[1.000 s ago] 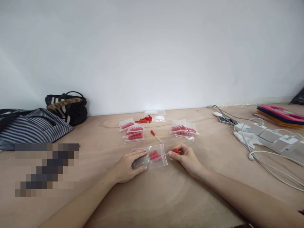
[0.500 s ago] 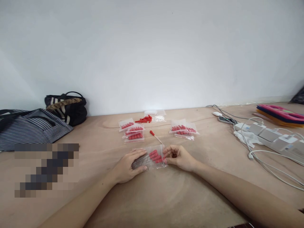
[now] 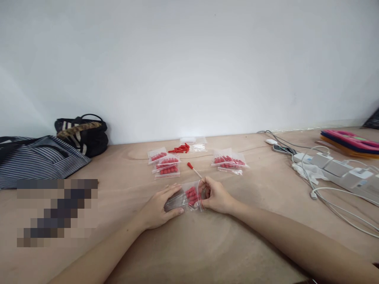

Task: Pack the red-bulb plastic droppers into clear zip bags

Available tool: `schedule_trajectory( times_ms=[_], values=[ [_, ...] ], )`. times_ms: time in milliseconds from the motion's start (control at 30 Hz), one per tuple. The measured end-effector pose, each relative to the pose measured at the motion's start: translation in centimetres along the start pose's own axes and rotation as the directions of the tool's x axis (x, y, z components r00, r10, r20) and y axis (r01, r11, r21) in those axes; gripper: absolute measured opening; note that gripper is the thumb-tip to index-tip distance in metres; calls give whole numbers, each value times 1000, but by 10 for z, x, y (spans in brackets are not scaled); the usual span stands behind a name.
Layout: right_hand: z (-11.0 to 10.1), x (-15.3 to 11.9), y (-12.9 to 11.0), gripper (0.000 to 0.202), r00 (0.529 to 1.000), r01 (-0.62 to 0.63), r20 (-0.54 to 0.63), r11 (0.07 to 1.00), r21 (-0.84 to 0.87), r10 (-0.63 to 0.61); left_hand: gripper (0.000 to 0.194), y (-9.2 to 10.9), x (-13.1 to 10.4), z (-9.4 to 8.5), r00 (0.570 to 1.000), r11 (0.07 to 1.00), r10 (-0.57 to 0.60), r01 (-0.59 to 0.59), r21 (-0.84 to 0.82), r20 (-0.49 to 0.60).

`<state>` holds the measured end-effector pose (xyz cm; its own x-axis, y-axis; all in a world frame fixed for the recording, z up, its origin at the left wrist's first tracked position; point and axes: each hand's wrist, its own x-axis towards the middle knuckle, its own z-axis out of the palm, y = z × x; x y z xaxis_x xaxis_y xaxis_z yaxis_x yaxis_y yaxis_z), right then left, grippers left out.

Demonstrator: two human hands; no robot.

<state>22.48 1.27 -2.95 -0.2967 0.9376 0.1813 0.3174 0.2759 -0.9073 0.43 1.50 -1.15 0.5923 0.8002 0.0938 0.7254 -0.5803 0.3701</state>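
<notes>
A clear zip-lock bag with several red-ended droppers inside lies flat in front of me. My left hand grips its left end, thumb at the near edge and fingers over the far edge. At the zip end, my right hand is closed on the bag's right edge, thumb below and fingers curled above. The red ends of the droppers show between my hands; their clear stems run under my left hand. Just beyond the bag lies a loose dropper with a red bulb and pale stem, its tip near my right fingers.
Filled zip-lock bags lie in a left group and a right group. Farther back are loose red bulbs and clear bags. A power strip with white cables is right; striped bag and black bag stand left.
My right hand has moved slightly left, onto the zip edge of the bag. The red ends inside have shifted a little left and bunched closer. My left hand has stayed in place.
</notes>
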Motion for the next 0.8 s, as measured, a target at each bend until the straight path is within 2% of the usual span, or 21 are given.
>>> schedule_trajectory(
  times_ms=[200, 367, 467, 633, 800],
  values=[
    [7, -2, 1, 32, 993, 120, 9, 987, -109, -120, 62, -3, 0, 2, 1000, 1000, -7, 7, 6, 1],
    [7, -6, 0, 31, 985, 165, -23, 977, -134, -169, 67, -6, -1, 3, 998, 998, -61, 60, 5, 15],
    [5, -6, -1, 30, 983, 173, -36, 977, -123, -178, 67, -6, -1, 3, 997, 997, -79, 79, 0, 23],
    [6, -4, -1, 37, 991, 132, 45, 986, -101, -128, 70, -6, 0, 4, 996, 996, -89, 89, -10, 1],
    [11, -4, 0, 38, 993, 110, -26, 977, -185, -117, 73, -7, 0, 6, 997, 996, -80, 80, -38, 15]
  ],
)
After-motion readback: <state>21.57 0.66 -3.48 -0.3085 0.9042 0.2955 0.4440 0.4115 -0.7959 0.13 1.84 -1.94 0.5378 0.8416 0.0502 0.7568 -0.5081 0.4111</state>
